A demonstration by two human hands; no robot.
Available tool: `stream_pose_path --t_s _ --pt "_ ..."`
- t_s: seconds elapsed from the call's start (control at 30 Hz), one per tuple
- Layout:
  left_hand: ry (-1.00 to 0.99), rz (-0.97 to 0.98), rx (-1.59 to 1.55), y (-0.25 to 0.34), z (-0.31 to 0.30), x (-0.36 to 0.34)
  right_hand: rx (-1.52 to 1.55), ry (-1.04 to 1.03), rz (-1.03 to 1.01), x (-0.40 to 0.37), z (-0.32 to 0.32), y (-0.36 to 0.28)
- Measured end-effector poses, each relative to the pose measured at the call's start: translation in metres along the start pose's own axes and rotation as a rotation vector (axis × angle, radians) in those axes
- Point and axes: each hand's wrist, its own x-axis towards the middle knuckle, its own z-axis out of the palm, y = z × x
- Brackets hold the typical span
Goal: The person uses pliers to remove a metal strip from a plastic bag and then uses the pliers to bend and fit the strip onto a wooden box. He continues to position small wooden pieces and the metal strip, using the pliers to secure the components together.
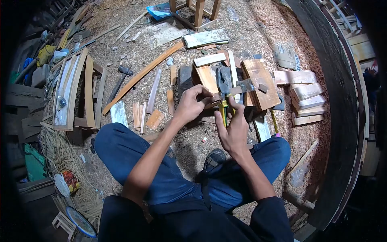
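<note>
Pliers (223, 105) with yellow and green handles point away from me, their dark jaws upward. My right hand (234, 127) is wrapped round the handles. Close by on the left, my left hand (190, 105) pinches a small brown piece (216, 97) beside the pliers. Beneath and beyond both hands lie wooden pieces, among them a pale strip (233, 72) and a wide brown block (261, 84). A small dark block (263, 88) rests on the wide one, next to a clear plastic piece (246, 85).
A hammer (119, 82) and a long curved wood strip (143, 76) lie at the left, near a wooden frame (76, 90). Stacked boards (308, 99) are on the right. A stool's legs (199, 14) stand at the top. Shavings cover the ground.
</note>
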Motion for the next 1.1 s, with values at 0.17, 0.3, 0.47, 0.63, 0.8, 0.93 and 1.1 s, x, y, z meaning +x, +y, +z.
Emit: stream_pose_path --t_s 0.17,0.3,0.47,0.63,0.8,0.93,1.1 --pt "-0.004 0.128 0.028 -0.015 -0.004 0.003 -0.194 -0.148 0.050 0.004 -0.002 0.002" --pt "-0.012 0.086 -0.009 -0.007 0.000 0.000 -0.116 -0.079 0.038 0.006 -0.011 -0.007" --pt "0.032 0.043 -0.121 -0.019 0.002 -0.006 -0.073 -0.066 0.009 0.004 -0.007 -0.003" --pt "0.187 -0.193 -0.477 -0.028 0.016 -0.002 -0.116 -0.177 0.102 0.005 -0.005 0.001" --pt "-0.112 -0.249 -0.459 -0.035 0.003 0.008 -0.100 -0.130 0.062 0.007 -0.010 -0.005" --pt "-0.151 -0.358 -0.441 -0.025 -0.003 0.006 0.023 -0.003 -0.005 0.001 -0.001 0.003" --pt "-0.178 -0.410 -0.598 -0.029 -0.004 0.009 -0.162 -0.175 0.081 0.010 -0.007 0.000"
